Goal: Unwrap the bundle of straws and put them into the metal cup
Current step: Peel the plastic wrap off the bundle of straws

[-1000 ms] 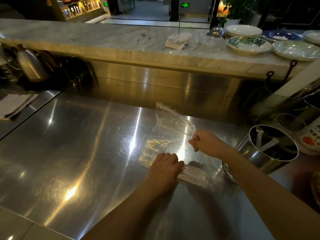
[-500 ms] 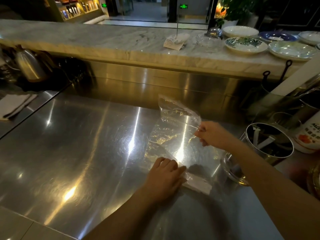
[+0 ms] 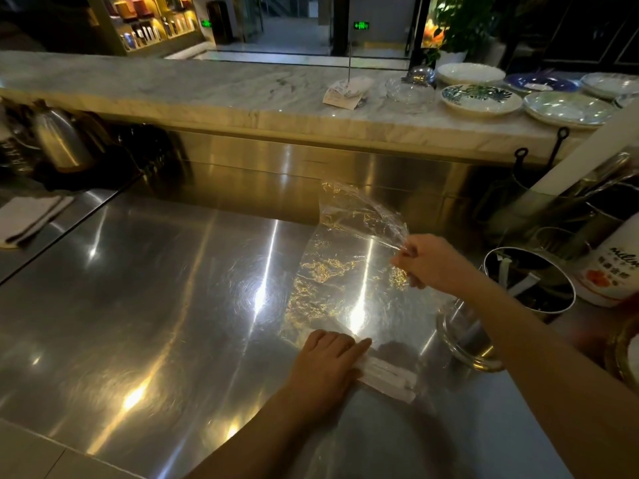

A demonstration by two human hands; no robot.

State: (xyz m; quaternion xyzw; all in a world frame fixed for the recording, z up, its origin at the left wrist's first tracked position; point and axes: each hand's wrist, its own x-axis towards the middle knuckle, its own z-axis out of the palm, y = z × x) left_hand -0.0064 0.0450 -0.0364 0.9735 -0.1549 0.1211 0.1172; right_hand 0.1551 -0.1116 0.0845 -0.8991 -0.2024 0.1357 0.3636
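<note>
A bundle of paper-wrapped white straws [image 3: 387, 373] lies on the steel counter [image 3: 155, 305], partly under my left hand [image 3: 325, 364], which presses down on its left end. A clear plastic wrap [image 3: 349, 267] spreads from the bundle up and away. My right hand [image 3: 427, 262] pinches the wrap's right edge and holds it lifted above the counter. The metal cup [image 3: 470, 337] stands right of the bundle, behind my right forearm, with a couple of white straws inside it.
A white carton [image 3: 619, 267] and utensil holders [image 3: 567, 216] crowd the right side. Plates [image 3: 480, 98] and a receipt spike [image 3: 345, 91] sit on the marble ledge behind. A kettle [image 3: 58, 140] and folded cloth [image 3: 27, 216] are at the left.
My right hand has pulled the wrap's edge up and to the right, opening the sheet out. My left hand has stayed on the straw bundle.
</note>
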